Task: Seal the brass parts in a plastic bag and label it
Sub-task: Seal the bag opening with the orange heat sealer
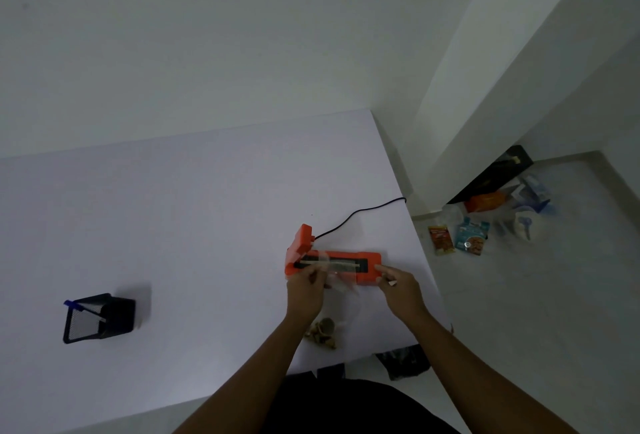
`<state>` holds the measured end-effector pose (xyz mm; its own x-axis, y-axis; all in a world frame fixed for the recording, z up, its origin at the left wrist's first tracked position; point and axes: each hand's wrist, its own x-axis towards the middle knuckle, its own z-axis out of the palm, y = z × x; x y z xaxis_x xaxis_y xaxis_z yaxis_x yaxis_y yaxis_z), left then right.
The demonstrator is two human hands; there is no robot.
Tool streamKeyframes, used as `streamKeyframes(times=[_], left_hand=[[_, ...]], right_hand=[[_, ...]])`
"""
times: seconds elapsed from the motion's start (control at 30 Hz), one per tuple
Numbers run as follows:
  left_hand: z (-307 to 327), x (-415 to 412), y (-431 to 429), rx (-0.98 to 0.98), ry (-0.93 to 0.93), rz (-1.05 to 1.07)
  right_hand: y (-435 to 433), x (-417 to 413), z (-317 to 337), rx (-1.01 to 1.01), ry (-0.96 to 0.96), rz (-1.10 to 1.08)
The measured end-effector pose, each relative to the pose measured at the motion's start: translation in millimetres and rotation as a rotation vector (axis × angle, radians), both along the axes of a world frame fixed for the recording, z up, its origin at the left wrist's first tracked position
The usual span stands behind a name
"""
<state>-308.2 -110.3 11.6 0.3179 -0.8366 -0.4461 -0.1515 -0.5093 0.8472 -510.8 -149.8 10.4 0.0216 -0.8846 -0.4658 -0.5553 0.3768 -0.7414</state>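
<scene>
Clear plastic bag [329, 269] across orange sealer [367, 260]; brass parts [322, 331] at table edge

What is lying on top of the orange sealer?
A clear bag's open end lies across the sealer's black strip, held by both hands. The strip beneath shows only dimly.

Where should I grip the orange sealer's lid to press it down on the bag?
Take the raised lid of the orange sealer at its free upper end, coming from above. It seems hinged at the sealer's left end and stands tilted up, clear of the bag lying across the bar. The black cord leaves behind it.
</scene>
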Motion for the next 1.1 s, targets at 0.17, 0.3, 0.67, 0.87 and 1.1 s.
streamKeyframes(times=[0.17,0.3,0.67,0.87,1.1], left_hand=[[14.8,-4.2,0.8,-0.091,0.156,-0.079],[22.3,2.5,9.2,-0.083,0.181,-0.116],[39.2,56.4,60.0,-0.046,0.263,0.072],[51.1,94.3,88.6,-0.103,0.232,0.246],[55.7,156.6,101.5,-0.132,0.171,0.417]], right_hand=[[2.9,2.6,0.8,-0.025,0.002,0.028],[13.0,3.7,-6.5,-0.028,-0.023,0.058],[34.5,45.0,-1.0,0.288,-0.139,0.556],[44.6,110.1,-4.2,0.272,-0.195,0.611],[51.0,188.9,-7.9,0.258,-0.190,0.639]])
